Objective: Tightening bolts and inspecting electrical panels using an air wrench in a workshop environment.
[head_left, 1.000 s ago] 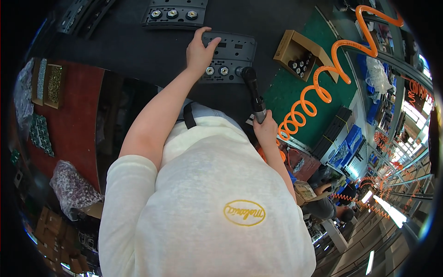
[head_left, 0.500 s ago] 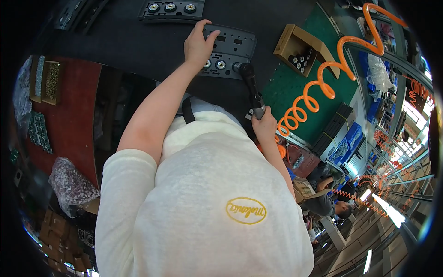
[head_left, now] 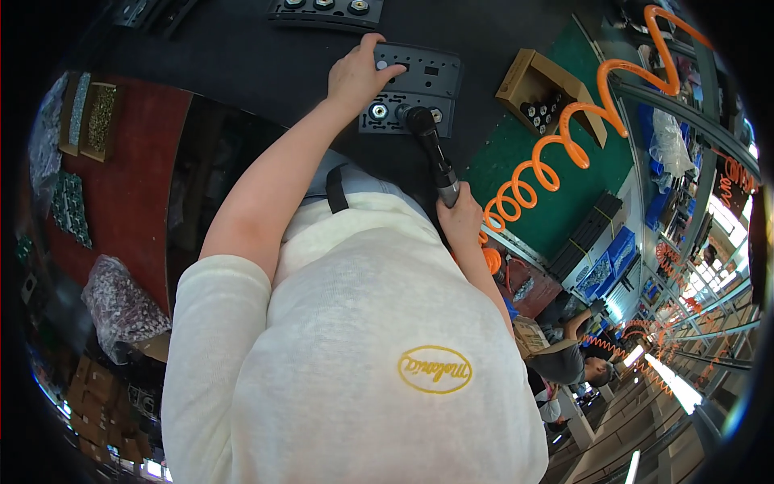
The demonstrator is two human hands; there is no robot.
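A dark metal bracket (head_left: 443, 81) with slots and round holes lies on the black bench. Its near flange carries a row of brass-centred nuts; the left nut (head_left: 378, 111) and the right nut (head_left: 436, 115) show. My left hand (head_left: 353, 84) grips the bracket's left end, fingers over the far edge and thumb across its face. Closed around the grip of a black air ratchet wrench (head_left: 433, 149) is my right hand (head_left: 462, 216). The wrench's round head sits over the middle of the row and hides what is under it.
Another bracket (head_left: 326, 18) with similar nuts lies farther back. An open cardboard box (head_left: 516, 77) of black parts stands on the green mat (head_left: 496, 153) at right. A coiled orange air hose (head_left: 556, 145) hangs beside it. A co-worker (head_left: 564, 363) is at lower right.
The wrench head has moved left along the row, from the right nut to the middle one. My left thumb has moved slightly on the bracket, which shows a little farther right in view.
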